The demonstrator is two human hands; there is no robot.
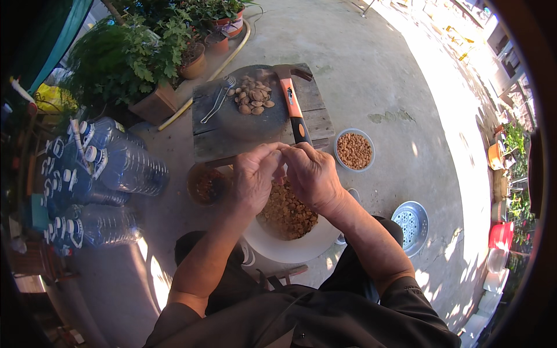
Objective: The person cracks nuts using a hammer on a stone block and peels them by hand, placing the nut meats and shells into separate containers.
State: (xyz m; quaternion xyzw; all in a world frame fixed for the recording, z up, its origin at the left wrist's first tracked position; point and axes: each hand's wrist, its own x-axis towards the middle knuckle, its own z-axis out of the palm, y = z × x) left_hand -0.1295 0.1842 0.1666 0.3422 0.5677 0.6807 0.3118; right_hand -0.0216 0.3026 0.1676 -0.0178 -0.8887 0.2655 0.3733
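Observation:
My left hand (256, 174) and my right hand (314, 174) meet at the fingertips above a wide white basin (283, 254). Their thumbs and forefingers are pinched close together. Anything between the fingers is hidden by the hands. In the basin lies a heap of brown shelled kernels or shell pieces (289, 213); I cannot tell which. Beyond the hands, a pile of apricot stones (254, 95) rests on a round dark slab (261, 126) on a low wooden table (317, 117). A claw hammer (290, 98) with an orange and black handle lies along the slab's right side.
A coiled wire whisk (219, 98) lies left of the stones. A clear tub (354, 150) of brown pieces and a perforated metal pan (410, 228) stand at right. At left are a brown bowl (204, 185), several plastic water jugs (130, 165), potted plants (161, 61) and a yellow hose (176, 114).

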